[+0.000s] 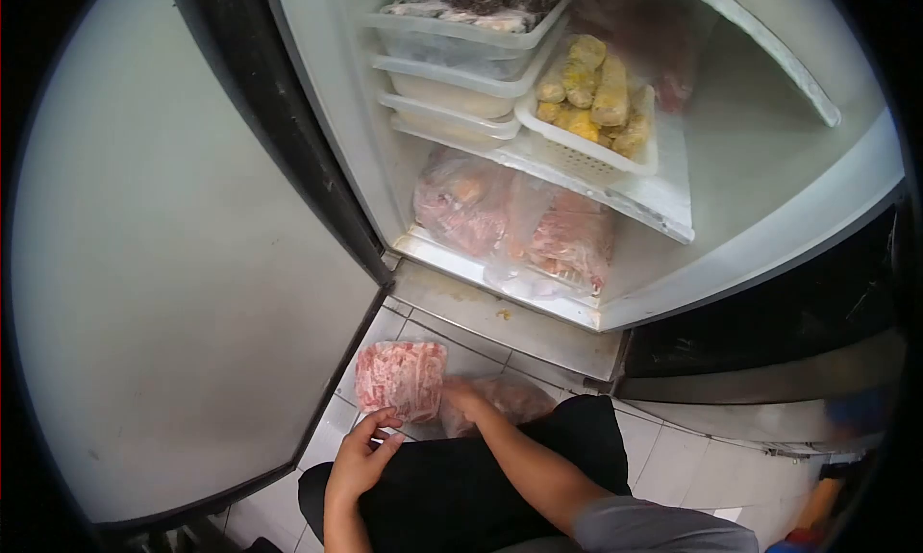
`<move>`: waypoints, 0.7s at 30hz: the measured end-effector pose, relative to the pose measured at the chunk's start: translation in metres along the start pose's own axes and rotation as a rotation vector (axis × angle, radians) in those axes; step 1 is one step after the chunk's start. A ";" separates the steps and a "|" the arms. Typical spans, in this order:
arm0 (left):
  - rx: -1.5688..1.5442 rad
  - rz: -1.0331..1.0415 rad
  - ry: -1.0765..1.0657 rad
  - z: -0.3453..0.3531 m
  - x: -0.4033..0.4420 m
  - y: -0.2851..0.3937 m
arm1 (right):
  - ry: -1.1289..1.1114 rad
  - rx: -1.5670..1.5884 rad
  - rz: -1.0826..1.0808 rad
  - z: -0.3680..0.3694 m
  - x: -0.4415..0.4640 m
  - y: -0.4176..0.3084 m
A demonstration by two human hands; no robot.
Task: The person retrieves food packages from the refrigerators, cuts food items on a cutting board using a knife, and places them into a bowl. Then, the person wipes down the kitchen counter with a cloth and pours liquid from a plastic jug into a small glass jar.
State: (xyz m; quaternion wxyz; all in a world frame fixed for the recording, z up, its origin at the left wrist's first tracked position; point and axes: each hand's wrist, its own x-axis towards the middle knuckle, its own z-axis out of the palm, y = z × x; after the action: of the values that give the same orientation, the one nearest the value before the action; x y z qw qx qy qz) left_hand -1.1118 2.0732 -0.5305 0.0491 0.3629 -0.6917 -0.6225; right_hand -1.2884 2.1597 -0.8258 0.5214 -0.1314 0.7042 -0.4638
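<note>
A clear bag of frozen sliced meat (401, 378), pink and white, is low in front of the open freezer. My left hand (365, 455) is just below its near edge, thumb and fingers apart and slightly curled, with nothing seen in them. On the other side, my right hand (463, 401) reaches in at the bag's right edge. Its fingertips are blurred and partly hidden, so whether they grip the plastic is unclear. Beside that hand, a second plastic bag of pinkish meat (519, 399) rests on the tiled floor, partly covered by my right forearm and knee.
Inside the freezer (646, 224), bagged meat (567, 240) fills the bottom. Above it are stacked plastic containers (452, 58) and a white basket (588, 154) of yellow wrapped rolls. The freezer door (192, 264) stands wide on the left. A metal sill (500, 317) edges the floor.
</note>
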 end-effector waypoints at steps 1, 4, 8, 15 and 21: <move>0.010 0.009 -0.010 0.001 0.004 -0.001 | 0.032 0.304 0.051 -0.014 -0.006 -0.004; 0.000 0.040 -0.028 0.001 0.017 -0.005 | 0.027 0.943 -0.308 -0.079 -0.049 -0.116; -0.017 0.104 -0.064 0.005 0.030 -0.012 | 0.345 1.198 -0.262 -0.161 -0.046 -0.209; -0.143 0.038 -0.055 0.011 0.048 -0.022 | 0.313 1.503 -0.377 -0.187 0.005 -0.239; -0.156 0.061 -0.024 -0.006 0.040 -0.025 | 0.513 1.495 -0.199 -0.213 0.009 -0.234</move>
State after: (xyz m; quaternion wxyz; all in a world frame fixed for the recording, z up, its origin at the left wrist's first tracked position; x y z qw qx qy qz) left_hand -1.1273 2.0465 -0.5671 0.0881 0.3290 -0.6523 -0.6772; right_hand -1.5445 2.1384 -0.6411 0.2493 0.3015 0.2895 -0.8736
